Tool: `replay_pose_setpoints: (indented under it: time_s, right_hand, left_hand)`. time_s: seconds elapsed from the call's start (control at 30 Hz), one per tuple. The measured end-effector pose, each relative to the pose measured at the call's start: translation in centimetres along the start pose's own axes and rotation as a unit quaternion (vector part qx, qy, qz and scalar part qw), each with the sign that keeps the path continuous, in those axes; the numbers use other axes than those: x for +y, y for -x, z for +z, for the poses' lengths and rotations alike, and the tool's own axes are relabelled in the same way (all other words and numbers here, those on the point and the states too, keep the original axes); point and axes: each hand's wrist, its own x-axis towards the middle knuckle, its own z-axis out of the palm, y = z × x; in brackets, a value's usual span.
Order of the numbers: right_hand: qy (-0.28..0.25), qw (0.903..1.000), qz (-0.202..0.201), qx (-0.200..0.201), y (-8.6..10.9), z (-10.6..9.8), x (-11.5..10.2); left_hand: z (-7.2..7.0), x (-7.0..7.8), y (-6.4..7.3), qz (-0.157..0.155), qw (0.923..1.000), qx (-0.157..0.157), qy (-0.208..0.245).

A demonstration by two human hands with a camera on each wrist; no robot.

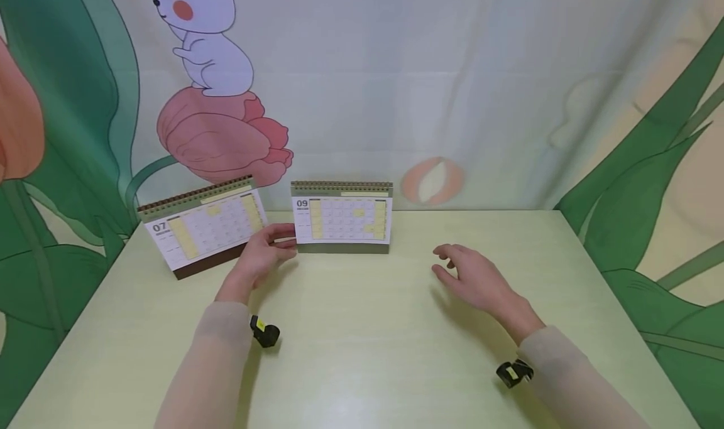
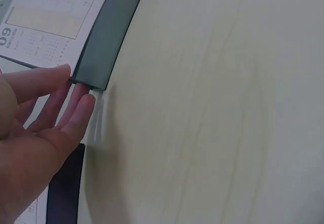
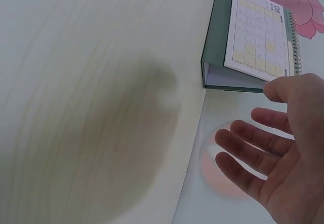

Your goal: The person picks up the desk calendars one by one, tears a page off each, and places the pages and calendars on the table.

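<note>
Green calendar (image 1: 342,218), 09: stands on the table (image 1: 362,341), folded base (image 1: 343,249) propping it aslant. Left hand (image 1: 263,255), its eight o'clock: straight fingers (image 1: 285,230) touch its side, seemingly to steady it. Right hand (image 1: 472,278), four o'clock: relaxed, empty, apart. Brown-based calendar (image 1: 206,225), 07: nine o'clock, angled.

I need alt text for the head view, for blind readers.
A person's left hand touches the left edge of a desk calendar marked 09 on a pale table. The right hand hovers apart, to its right. Another calendar, marked 07, stands angled farther left; a cartoon backdrop hangs behind.
</note>
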Motion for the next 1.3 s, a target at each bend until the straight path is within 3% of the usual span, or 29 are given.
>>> replay_pose_setpoints:
  time_s: [0.23, 0.43, 0.7, 1.3]
  right_hand:
    - [0.000, 1.0000, 0.006, -0.005, 0.4, -0.3, 0.1]
    - [-0.001, 1.0000, 0.005, -0.008, 0.6, -0.5, 0.3]
    - [-0.002, 0.9999, 0.011, -0.009, 0.7, -0.6, 0.5]
    - [-0.010, 0.9996, 0.019, -0.018, 0.8, -0.6, 0.5]
  left_hand:
    - [0.0, -0.5, -0.7, -0.004, 0.9999, -0.007, -0.009]
    - [0.1, -0.2, -1.0, -0.002, 0.9990, -0.011, -0.044]
    - [0.6, -0.3, -1.7, 0.032, 0.9907, 0.003, -0.132]
    - [0.7, -1.4, -2.0, 0.102, 0.9738, -0.016, -0.202]
